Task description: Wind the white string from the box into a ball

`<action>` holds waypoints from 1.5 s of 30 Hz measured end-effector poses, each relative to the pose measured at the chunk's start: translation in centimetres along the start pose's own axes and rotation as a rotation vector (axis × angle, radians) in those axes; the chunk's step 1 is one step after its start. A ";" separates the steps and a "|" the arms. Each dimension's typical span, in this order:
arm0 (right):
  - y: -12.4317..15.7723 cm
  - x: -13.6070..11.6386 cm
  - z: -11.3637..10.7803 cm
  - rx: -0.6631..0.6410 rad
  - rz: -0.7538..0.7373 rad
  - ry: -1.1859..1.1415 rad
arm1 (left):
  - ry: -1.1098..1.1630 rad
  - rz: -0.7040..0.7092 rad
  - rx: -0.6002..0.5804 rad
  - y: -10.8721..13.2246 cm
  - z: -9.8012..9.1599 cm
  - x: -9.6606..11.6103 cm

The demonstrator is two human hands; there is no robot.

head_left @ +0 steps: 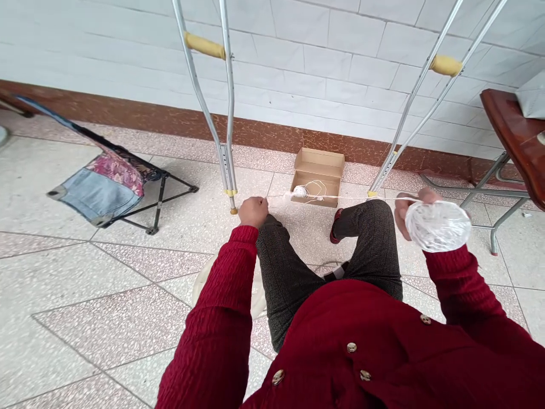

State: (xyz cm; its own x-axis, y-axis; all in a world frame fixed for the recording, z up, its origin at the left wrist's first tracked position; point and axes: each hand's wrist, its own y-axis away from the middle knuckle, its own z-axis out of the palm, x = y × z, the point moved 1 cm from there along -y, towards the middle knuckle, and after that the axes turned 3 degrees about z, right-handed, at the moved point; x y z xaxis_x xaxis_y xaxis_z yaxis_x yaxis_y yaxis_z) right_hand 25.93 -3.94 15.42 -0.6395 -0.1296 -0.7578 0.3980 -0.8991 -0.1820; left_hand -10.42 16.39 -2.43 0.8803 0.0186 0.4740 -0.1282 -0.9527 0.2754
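My left hand (254, 212) is closed over my left knee, with one end of a white cord between its fingers. The cord (349, 197) runs nearly straight across to my right hand (415, 207), with a small white bunch on it near the left hand. My right hand is wrapped round a large ball of white cord (438, 226) above and right of my right knee. Between and beyond my knees, an open cardboard box (320, 160) lies on the floor, holding a smaller ball of white cord (300, 191) and loose loops.
Two metal crutches, one at left (225, 165) and one at right (383, 170), lean on the tiled wall (298, 57). A folding stool (100, 190) stands at left. A dark red table (511, 136) with metal legs is at far right.
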 end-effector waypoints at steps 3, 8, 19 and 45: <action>-0.5 -0.9 -0.2 0.116 -0.022 0.083 | 0.009 -0.029 -0.035 -0.6 0.8 0.0; -1.8 0.0 -0.9 0.438 -0.015 0.133 | 0.058 0.095 -0.130 -0.4 3.5 1.8; -4.2 0.9 0.1 0.377 0.069 0.169 | 0.734 0.574 -0.341 5.8 10.7 13.5; -2.8 -2.1 -1.9 0.577 -0.143 0.191 | 0.973 0.332 -0.285 5.9 7.5 9.1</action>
State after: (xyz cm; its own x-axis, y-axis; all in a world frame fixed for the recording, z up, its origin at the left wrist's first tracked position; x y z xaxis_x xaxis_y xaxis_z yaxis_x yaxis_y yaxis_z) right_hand 27.38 -0.32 16.29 -0.5103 0.0379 -0.8592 -0.1366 -0.9899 0.0375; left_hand 0.21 8.68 -2.78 0.0550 0.1255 0.9906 -0.5076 -0.8508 0.1360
